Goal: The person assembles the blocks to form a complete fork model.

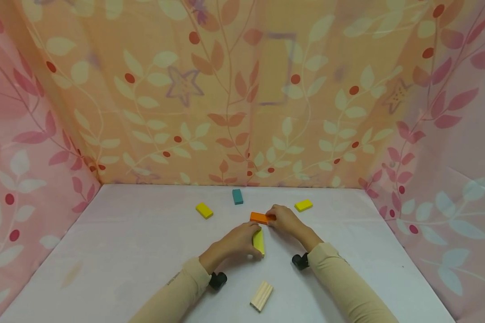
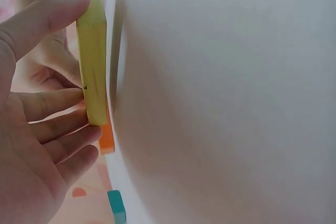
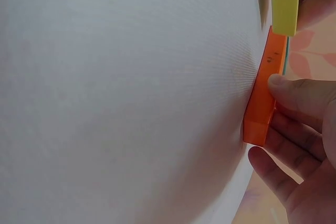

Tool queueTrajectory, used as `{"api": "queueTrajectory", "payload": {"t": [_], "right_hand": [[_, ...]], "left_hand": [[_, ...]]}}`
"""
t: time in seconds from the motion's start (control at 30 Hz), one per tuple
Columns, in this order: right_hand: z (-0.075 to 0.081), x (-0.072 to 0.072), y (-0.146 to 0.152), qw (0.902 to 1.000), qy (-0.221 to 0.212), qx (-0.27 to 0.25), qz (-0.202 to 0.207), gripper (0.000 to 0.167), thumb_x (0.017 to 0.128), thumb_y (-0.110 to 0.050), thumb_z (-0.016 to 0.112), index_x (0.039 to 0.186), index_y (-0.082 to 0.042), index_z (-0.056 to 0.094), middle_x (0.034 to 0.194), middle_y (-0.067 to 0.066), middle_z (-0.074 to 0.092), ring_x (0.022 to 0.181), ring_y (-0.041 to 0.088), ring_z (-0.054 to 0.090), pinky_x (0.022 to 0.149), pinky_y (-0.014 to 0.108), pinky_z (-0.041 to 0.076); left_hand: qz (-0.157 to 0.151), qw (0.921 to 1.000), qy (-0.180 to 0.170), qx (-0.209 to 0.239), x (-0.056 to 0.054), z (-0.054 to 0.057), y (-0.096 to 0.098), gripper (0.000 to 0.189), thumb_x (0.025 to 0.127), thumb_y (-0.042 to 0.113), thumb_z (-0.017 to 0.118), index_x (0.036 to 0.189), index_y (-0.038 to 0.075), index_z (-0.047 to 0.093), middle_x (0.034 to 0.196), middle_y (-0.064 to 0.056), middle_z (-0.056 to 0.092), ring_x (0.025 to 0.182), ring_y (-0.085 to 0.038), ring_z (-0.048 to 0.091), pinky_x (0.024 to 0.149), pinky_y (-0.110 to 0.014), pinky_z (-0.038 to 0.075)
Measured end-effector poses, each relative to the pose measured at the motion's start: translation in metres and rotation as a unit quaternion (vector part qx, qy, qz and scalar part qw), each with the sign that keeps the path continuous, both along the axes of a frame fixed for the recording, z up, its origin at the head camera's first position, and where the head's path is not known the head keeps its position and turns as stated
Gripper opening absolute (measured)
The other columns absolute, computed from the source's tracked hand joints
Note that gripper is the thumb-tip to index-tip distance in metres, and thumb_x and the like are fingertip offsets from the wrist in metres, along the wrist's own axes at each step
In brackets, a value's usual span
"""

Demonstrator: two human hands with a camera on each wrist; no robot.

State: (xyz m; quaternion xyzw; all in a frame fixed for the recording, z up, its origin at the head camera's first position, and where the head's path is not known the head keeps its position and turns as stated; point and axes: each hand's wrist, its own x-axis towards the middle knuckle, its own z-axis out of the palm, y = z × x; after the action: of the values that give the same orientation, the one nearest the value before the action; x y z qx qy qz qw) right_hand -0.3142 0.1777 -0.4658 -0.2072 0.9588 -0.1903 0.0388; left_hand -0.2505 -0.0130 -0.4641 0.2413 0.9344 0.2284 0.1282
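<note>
My left hand holds a light yellow block by its two ends, thumb at the near end and fingers at the far end. In the left wrist view this yellow block is off the table, with a gap and shadow beside it. Just beyond, my right hand pinches the right part of an orange block lying on the white table. The right wrist view shows the thumb on the orange block and fingers behind it; the yellow block's end overlaps its far end there.
Farther back lie a yellow block on the left, a teal block and another yellow block on the right. A ridged, plain wood piece lies close in front. Patterned cloth walls border the white table.
</note>
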Motion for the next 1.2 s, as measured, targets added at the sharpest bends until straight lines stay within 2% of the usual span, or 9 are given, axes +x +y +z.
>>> {"api": "queueTrajectory", "payload": {"t": [0.3,0.53,0.83,1.0,1.2], "right_hand": [[-0.0002,-0.0001,0.0005,1.0,-0.002,-0.004,-0.002,0.026,0.086,-0.012,0.074,0.11,-0.003,0.072,0.099,0.006,0.066,0.09,0.021,0.059,0.093,0.041,0.051],[0.0005,-0.0005,0.0011,1.0,0.005,-0.005,0.006,0.026,0.085,-0.012,0.074,0.11,-0.002,0.072,0.1,0.007,0.067,0.092,0.022,0.061,0.093,0.042,0.051],[-0.0023,-0.0004,0.0022,0.9997,0.014,-0.009,0.019,0.026,0.085,-0.011,0.074,0.109,-0.001,0.072,0.1,0.007,0.068,0.091,0.021,0.062,0.09,0.041,0.052],[-0.0001,0.0,0.0026,0.9995,0.012,-0.023,0.021,0.026,0.085,-0.01,0.074,0.109,0.0,0.072,0.1,0.008,0.068,0.091,0.021,0.061,0.09,0.041,0.052],[0.0025,-0.0015,0.0047,0.9992,0.0,-0.013,0.037,0.027,0.084,-0.008,0.073,0.109,0.001,0.071,0.099,0.009,0.066,0.088,0.02,0.06,0.087,0.039,0.052]], "left_hand": [[-0.003,0.9999,0.001,-0.016,-0.0004,-0.0017,0.0072,0.08,0.07,0.042,0.086,0.136,0.01,0.054,0.143,-0.005,0.051,0.119,-0.018,0.054,0.108,-0.037,0.044],[-0.006,0.9993,0.012,-0.036,0.0003,-0.001,0.0096,0.082,0.069,0.044,0.087,0.136,0.01,0.054,0.144,-0.006,0.051,0.122,-0.019,0.054,0.108,-0.037,0.044],[-0.008,0.9998,0.008,-0.018,0.0012,-0.0003,0.0072,0.074,0.068,0.04,0.088,0.127,0.01,0.058,0.122,0.0,0.06,0.096,-0.01,0.053,0.096,-0.029,0.048],[-0.002,1.0,-0.001,-0.009,0.0013,0.0014,0.0065,0.069,0.069,0.039,0.088,0.124,0.012,0.058,0.115,0.002,0.06,0.091,-0.009,0.051,0.09,-0.026,0.049],[-0.005,0.9999,0.0,-0.013,0.0028,0.0033,0.0068,0.068,0.07,0.04,0.087,0.124,0.012,0.057,0.115,0.002,0.06,0.091,-0.009,0.052,0.09,-0.026,0.049]]}}
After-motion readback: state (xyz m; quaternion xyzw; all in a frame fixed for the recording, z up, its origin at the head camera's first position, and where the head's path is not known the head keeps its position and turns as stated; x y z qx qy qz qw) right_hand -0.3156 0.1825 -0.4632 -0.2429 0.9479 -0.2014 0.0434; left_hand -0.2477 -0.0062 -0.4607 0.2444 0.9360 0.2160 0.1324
